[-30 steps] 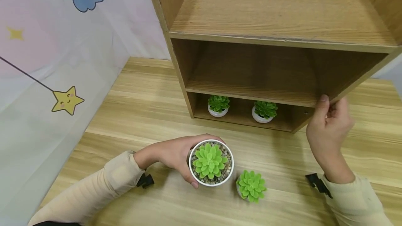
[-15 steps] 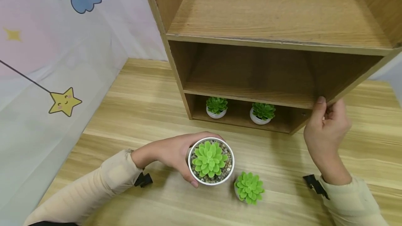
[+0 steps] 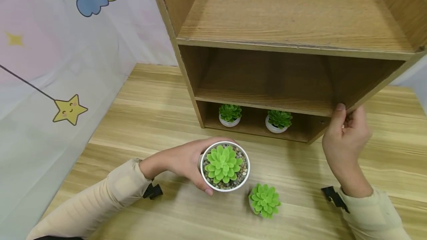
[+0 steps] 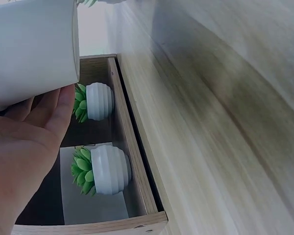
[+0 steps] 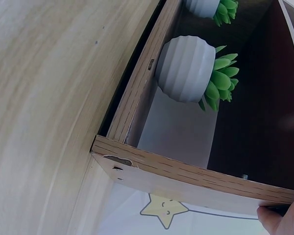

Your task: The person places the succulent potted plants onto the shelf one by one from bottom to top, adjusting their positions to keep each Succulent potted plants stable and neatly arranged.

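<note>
My left hand grips a white round pot from its left side, thumb near, fingers behind. A bright green succulent stands in pebbles inside it. The left wrist view shows the pot's base raised off the tabletop. Thumb and fingers of my right hand hold the right side panel of a wooden shelf unit, around the level of its lower board. Two small potted succulents, a left one and a right one, stand in the bottom compartment, in ribbed white pots.
Another small potted succulent stands on the wood-grain table, right of and nearer than the held pot. The shelf's boards overhang the bottom compartment in the head view. A printed cloth hangs along the left.
My left hand has shifted the held pot slightly forward, toward the shelf. The right hand keeps its hold on the side panel, and the other plants stay in place.
</note>
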### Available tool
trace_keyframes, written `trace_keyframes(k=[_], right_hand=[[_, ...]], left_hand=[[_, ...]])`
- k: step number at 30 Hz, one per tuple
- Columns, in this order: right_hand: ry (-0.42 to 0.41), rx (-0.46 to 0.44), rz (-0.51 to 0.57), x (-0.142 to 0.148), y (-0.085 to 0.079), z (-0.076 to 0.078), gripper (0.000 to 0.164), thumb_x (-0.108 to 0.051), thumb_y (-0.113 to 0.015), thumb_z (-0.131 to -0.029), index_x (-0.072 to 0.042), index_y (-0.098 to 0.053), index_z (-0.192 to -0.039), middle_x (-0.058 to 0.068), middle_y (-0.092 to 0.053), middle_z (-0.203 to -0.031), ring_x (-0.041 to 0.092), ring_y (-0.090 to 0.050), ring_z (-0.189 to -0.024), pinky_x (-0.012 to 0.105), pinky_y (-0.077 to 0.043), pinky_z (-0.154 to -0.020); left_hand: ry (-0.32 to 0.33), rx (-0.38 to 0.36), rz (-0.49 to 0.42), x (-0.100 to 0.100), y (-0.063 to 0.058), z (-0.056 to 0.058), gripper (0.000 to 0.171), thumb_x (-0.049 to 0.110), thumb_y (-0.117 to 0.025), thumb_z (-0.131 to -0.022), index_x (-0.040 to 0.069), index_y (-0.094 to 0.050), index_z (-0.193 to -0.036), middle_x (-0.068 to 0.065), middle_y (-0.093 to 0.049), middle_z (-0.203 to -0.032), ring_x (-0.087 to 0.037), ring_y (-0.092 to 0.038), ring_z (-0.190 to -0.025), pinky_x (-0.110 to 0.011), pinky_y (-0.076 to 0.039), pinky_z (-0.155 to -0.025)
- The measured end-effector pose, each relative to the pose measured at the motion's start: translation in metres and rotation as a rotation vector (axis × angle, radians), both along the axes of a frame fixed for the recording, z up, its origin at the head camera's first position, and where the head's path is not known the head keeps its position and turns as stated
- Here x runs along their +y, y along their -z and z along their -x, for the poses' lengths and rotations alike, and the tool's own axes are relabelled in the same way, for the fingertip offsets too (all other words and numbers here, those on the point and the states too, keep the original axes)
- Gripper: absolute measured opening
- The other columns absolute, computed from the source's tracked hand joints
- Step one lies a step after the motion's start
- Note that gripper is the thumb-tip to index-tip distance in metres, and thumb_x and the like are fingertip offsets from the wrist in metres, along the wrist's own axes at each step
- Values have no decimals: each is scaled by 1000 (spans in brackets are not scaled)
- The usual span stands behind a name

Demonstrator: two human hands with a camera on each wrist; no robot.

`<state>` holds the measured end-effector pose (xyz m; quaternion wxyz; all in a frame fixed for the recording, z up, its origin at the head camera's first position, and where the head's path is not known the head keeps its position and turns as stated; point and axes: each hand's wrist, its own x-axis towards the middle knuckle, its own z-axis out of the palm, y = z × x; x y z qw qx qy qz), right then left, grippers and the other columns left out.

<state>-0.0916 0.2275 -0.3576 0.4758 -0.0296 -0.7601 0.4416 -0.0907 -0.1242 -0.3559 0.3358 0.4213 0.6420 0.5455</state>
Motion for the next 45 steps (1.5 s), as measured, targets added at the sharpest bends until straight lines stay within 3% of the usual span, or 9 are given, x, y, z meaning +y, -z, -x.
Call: trace_keyframes(k=[8, 20, 36, 45], right_hand=[[-30, -1, 9, -1, 3, 1, 25, -5, -52, -98, 18, -59, -93, -10, -58, -75, 4, -54, -63, 13, -39, -58], [-31, -2, 3, 3, 1, 0, 24, -5, -52, -98, 17, -60, -94, -10, -57, -75, 5, -56, -64, 12, -41, -59], [-35, -18, 2, 3, -1, -1, 25, -6, -52, -98, 16, -60, -92, -10, -58, -75, 4, -57, -65, 13, -43, -60], [-34, -22, 9, 3, -1, -2, 25, -6, -52, -98, 17, -60, -91, -11, -58, -76, 1, -58, -67, 12, -44, -62]], left_hand=[[-64, -12, -7, -5, -6, 2, 106, 8, -95, -61, 10, -35, -149, -5, -50, -139, -25, -48, -127, -42, -37, -107], [-87, 29, -10, 0, -11, 5, 107, 11, -96, -59, 12, -37, -148, -3, -50, -139, -24, -48, -127, -41, -37, -108], [-112, 18, -23, 5, -17, 2, 106, 10, -96, -59, 14, -38, -148, -3, -51, -139, -24, -49, -126, -41, -38, -106], [-160, 41, 9, 9, -18, 1, 107, 10, -96, -57, 18, -39, -147, 1, -53, -137, -20, -50, -124, -39, -38, -107]])
